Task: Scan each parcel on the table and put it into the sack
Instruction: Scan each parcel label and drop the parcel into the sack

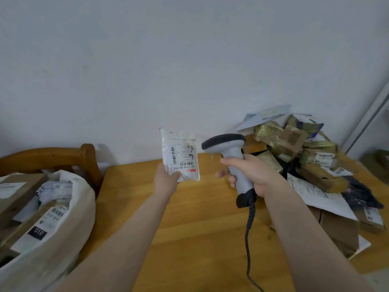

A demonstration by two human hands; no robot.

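My left hand [166, 179] holds a small white plastic parcel [180, 153] upright by its lower edge above the wooden table [195, 228], its barcode label facing me. My right hand [251, 175] grips the handle of a grey barcode scanner [230, 152], whose dark head points left toward the parcel, a short gap away. The scanner's black cable [249, 234] hangs down over the table. A white sack [69, 218] stands open at the left, holding several labelled parcels.
A heap of several parcels [303, 152], brown boxes, gold-wrapped packs, white and black mailers, covers the table's right side against the wall. A wooden chair back [63, 154] rises behind the sack. A white wall is straight ahead.
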